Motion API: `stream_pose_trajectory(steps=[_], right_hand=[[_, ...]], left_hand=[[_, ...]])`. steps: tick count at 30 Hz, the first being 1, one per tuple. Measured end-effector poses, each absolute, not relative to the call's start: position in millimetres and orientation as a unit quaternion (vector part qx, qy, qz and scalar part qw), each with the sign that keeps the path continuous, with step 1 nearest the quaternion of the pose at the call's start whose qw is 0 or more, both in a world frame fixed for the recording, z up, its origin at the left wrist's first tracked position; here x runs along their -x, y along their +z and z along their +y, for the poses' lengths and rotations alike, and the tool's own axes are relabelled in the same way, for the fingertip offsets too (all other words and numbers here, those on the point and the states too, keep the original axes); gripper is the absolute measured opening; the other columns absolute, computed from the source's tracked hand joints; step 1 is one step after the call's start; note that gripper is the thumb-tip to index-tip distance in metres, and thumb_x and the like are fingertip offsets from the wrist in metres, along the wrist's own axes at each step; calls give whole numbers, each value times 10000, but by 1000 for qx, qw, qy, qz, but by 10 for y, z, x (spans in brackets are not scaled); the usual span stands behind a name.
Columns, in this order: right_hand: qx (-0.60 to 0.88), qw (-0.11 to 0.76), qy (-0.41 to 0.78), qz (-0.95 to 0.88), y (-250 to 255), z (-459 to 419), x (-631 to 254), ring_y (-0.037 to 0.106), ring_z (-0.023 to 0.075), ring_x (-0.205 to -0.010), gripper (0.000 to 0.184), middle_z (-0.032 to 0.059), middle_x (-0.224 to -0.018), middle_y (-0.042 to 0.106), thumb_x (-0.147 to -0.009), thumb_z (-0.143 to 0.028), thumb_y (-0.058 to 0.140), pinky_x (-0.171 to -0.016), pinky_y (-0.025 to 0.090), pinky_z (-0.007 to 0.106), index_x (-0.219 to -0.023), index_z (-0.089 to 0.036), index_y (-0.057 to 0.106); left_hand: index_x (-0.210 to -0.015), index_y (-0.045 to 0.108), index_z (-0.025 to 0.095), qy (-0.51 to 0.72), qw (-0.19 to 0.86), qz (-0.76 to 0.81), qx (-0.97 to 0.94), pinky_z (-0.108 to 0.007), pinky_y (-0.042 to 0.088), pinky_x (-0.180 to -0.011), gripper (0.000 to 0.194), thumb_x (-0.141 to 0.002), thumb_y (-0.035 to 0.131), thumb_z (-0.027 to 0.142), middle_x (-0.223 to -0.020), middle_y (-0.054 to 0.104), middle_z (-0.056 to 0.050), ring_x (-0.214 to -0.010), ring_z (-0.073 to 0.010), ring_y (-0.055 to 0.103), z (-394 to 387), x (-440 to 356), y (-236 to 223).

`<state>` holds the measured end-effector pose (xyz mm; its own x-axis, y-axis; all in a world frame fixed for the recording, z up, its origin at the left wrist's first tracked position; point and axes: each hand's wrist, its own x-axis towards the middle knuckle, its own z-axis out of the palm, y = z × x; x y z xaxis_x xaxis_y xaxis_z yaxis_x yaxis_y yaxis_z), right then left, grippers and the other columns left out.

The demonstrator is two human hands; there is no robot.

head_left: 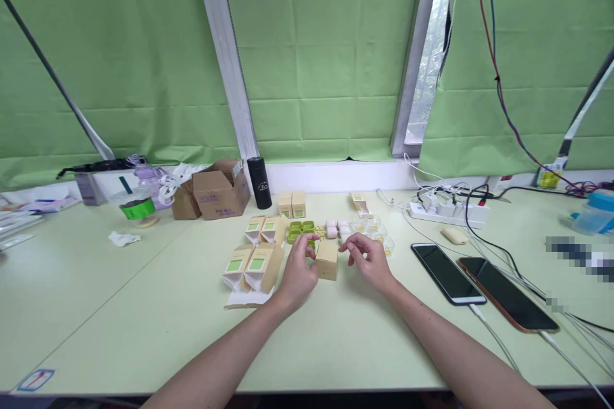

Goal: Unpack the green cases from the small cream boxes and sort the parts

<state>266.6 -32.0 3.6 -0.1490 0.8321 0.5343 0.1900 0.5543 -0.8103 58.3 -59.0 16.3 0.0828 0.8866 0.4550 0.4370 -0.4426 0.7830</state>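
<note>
A small closed cardboard box (327, 261) stands on the table between my two hands. My left hand (300, 271) is at its left side, thumb and bent forefinger apart, the thumb close against the box; whether they touch I cannot tell. To its right, my right hand (368, 259) hovers with fingers bent and apart, holding nothing, its forefinger near the box's top edge. Behind the hands lie green square containers (301, 226), pale pink pieces (332, 228) and clear plastic cups (371, 226). Open cardboard boxes with green labels (258, 264) lie at the left.
Two closed boxes (292, 204) and one open box (359, 203) are further back. A brown carton (221, 190) and black bottle (259, 183) stand back left. Two phones (448, 273) with cables lie on the right, below a power strip (448, 213). A drink cup (138, 209) stands far left.
</note>
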Motion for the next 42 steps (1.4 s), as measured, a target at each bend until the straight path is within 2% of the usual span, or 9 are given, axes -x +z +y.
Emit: stream_pose_trajectory(steps=[5,9,12,19,22,26,31,38,42], right_hand=[[389,555,276,-681,62,-322,-2657,627,141,-548,231,49,-841,745,-974,-381,542,-533,500,266,-882,-201,653],[391,555,268,-684,86,-342,-2638,610,137,-537,215,39,-810,733,-965,-376,545,-512,478,256,-882,-204,645],[393,559,259,-683,85,-344,-2631,607,139,-537,216,37,-798,730,-969,-382,536,-499,466,254,-897,-207,639],[408,571,213,-679,103,-374,-2623,657,165,-639,204,37,-816,734,-977,-372,529,-577,506,269,-942,-211,649],[417,565,177,-690,129,-403,-2607,671,177,-716,184,45,-869,732,-974,-347,524,-624,522,279,-949,-216,651],[413,547,133,-716,149,-449,-2573,657,192,-804,170,63,-997,711,-963,-346,541,-640,534,291,-1045,-227,630],[385,535,131,-741,148,-519,-2530,656,238,-962,318,96,-1122,677,-949,-379,586,-697,576,335,-1231,-237,550],[354,546,142,-746,106,-564,-2487,654,271,-1065,493,130,-1238,620,-914,-379,652,-749,607,379,-1337,-238,441],[346,554,144,-743,107,-567,-2470,652,274,-1079,457,130,-1220,619,-924,-336,630,-797,611,409,-1327,-241,437]], left_hand=[[-1341,544,207,442,264,490,-703,-415,476,-992,638,-729,617,42,-1238,638,-97,-1039,-224,594,-556,-555,139],[-1329,591,189,422,276,520,-690,-430,477,-992,679,-675,647,16,-1186,671,-101,-1071,-247,607,-552,-555,144],[-1331,598,200,414,263,529,-692,-449,466,-1003,679,-675,715,70,-1228,670,-101,-1080,-260,609,-575,-583,147],[-1156,620,208,371,204,556,-715,-517,419,-1031,471,-728,804,271,-1171,683,-97,-1101,-306,622,-653,-676,130],[-1165,597,211,377,196,548,-721,-510,442,-1022,456,-760,794,288,-1177,671,-101,-1134,-314,615,-668,-685,96],[-1298,526,226,410,160,505,-742,-504,470,-1046,486,-858,719,302,-1289,612,-124,-1232,-313,577,-699,-669,98],[-1400,428,241,423,73,456,-780,-519,476,-1075,484,-950,603,280,-1384,540,-145,-1308,-310,535,-757,-653,204],[-1346,469,235,417,-70,430,-798,-542,483,-1053,398,-964,578,246,-1332,557,-160,-1264,-332,549,-759,-637,219],[-1296,497,230,400,-107,431,-802,-541,495,-1023,339,-963,559,215,-1279,580,-157,-1223,-334,570,-759,-644,208]])
